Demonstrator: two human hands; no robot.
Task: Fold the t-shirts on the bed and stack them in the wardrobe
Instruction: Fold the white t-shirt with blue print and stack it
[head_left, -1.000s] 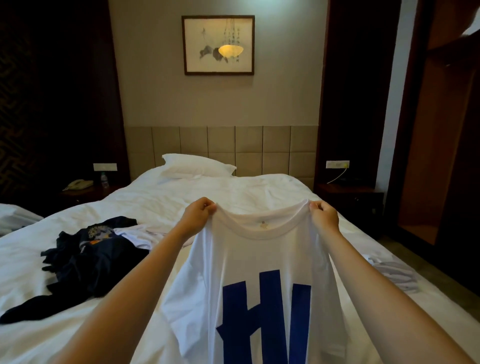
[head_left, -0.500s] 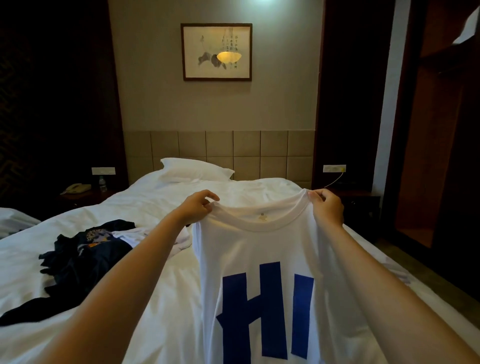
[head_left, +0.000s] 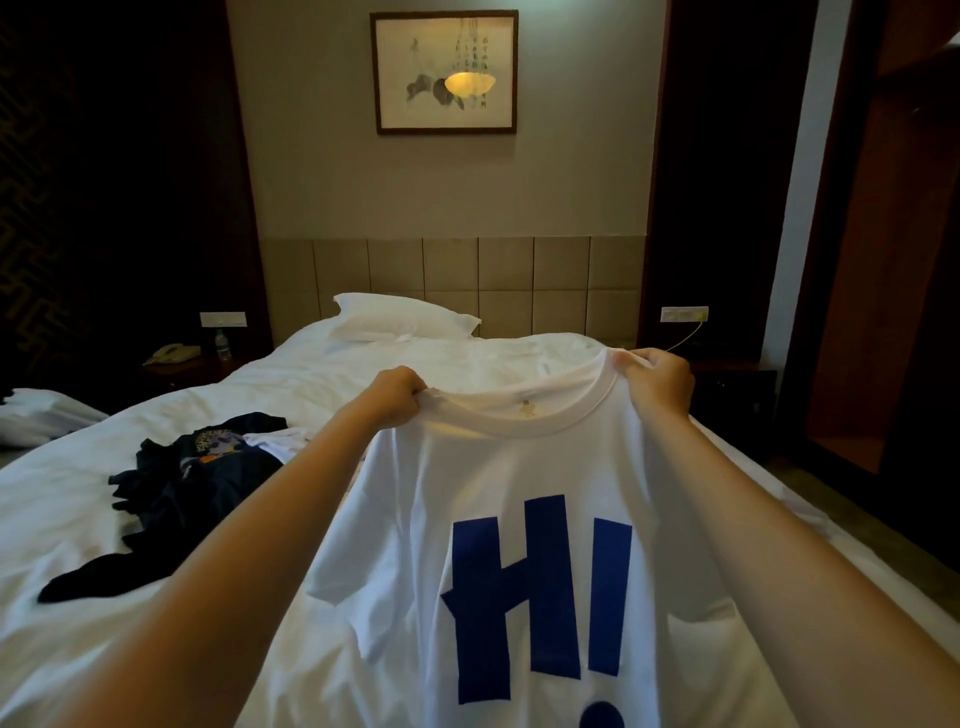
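Observation:
I hold up a white t-shirt (head_left: 498, 467) with large blue letters, spread out in front of me above the bed (head_left: 322, 379). My left hand (head_left: 397, 392) grips its left shoulder by the collar. On the other side, my right hand (head_left: 657, 379) pinches the right shoulder. The shirt hangs down and its lower part runs out of view. A dark navy t-shirt (head_left: 176, 488) lies crumpled on the bed to the left, with a bit of white cloth (head_left: 270, 441) beside it. The open wooden wardrobe (head_left: 883, 291) stands at the far right.
A white pillow (head_left: 400, 317) lies at the head of the bed. Nightstands flank the bed, the left one (head_left: 176, 366) with a phone (head_left: 174, 353) and a bottle (head_left: 222, 345). A second bed's corner (head_left: 36, 415) shows at the far left. Floor runs along the bed's right side.
Both hands have lifted the white shirt a little and spread it wider and flatter; more of the blue print now shows. The dark shirt has not moved.

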